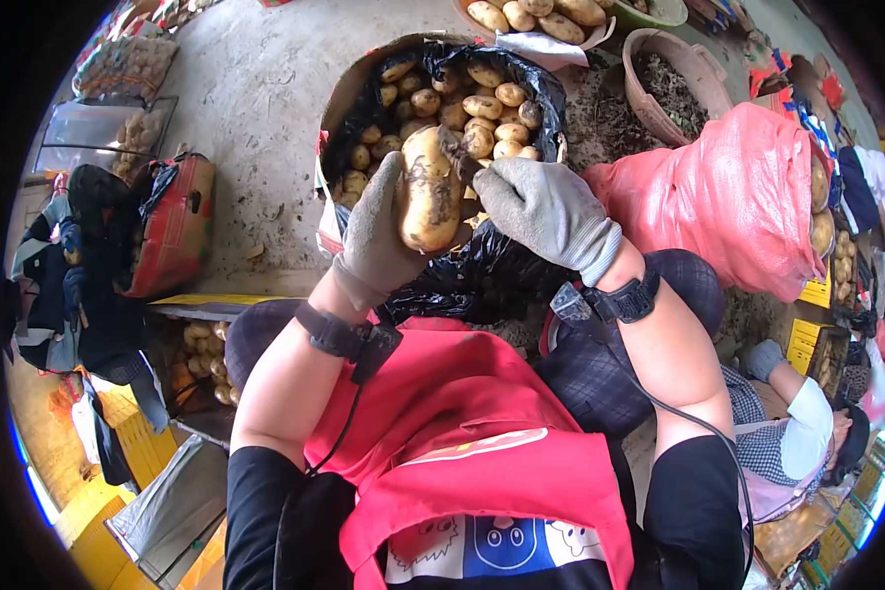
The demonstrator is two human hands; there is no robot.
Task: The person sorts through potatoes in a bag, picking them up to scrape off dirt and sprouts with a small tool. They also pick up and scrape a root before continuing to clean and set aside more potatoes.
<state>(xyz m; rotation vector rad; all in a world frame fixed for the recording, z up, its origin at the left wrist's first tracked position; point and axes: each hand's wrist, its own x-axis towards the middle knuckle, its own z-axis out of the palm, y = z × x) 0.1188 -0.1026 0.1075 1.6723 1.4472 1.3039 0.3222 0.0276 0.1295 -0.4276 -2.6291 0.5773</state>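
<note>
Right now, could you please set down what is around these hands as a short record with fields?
Left grip: gloved, holding a large potato
Potato's skin: yellowish, with dark soil-like patches
Right grip: gloved, fingers at a dark clump by the large potato's upper end; what the clump is cannot be told
Container beyond the hands: black plastic liner, smaller potatoes inside
Right side: pink sack; tub holding dark debris
Nearby person: one gloved hand, far right

Red ctn (189,221) & clear bin (81,128) L, yellow crate (149,444) btm L, co-worker (792,442) R.
</note>
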